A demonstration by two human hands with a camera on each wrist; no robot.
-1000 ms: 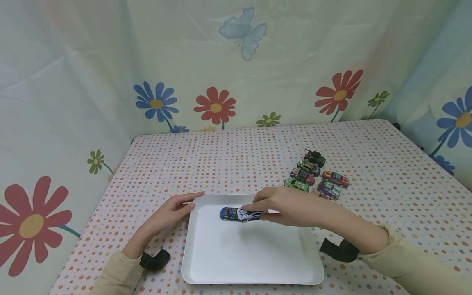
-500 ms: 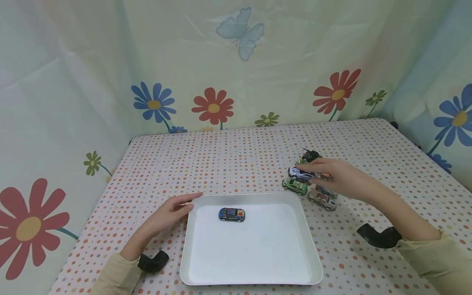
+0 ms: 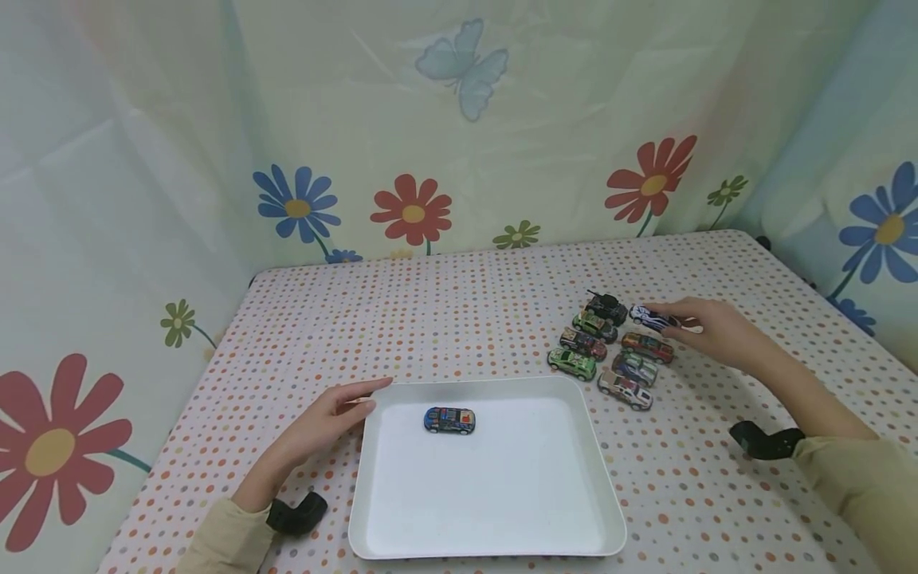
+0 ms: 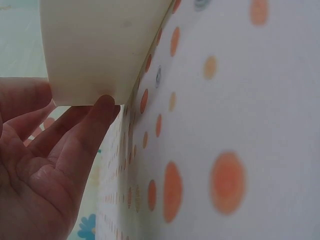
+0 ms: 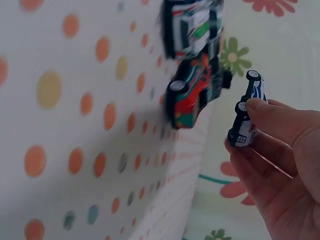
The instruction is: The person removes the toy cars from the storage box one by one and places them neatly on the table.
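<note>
My right hand (image 3: 717, 328) pinches a white-and-black toy car (image 3: 651, 318) between thumb and fingers. In the right wrist view, the same toy car (image 5: 247, 110) is held apart from the other cars. My left hand (image 3: 326, 418) touches the far left corner of a white tray (image 3: 488, 546) with fairly straight fingers. Thumb and fingertips of the left hand (image 4: 55, 155) meet the tray's outer wall (image 4: 95, 50) in the left wrist view. A dark blue patterned toy car (image 3: 449, 420) sits inside the tray near its back wall.
Right of the tray, two slanting rows of toy vehicles stand on the dotted tablecloth (image 3: 402, 319), among them a black gun-topped vehicle (image 3: 606, 308), a green car (image 3: 571, 363), a red-orange car (image 3: 648, 347) and a white car (image 3: 625, 389). A flowered curtain hangs behind.
My right hand has carried the white-and-black toy car out from over the tray, rightward and back past the other toy vehicles. My left hand stays at the tray's corner.
</note>
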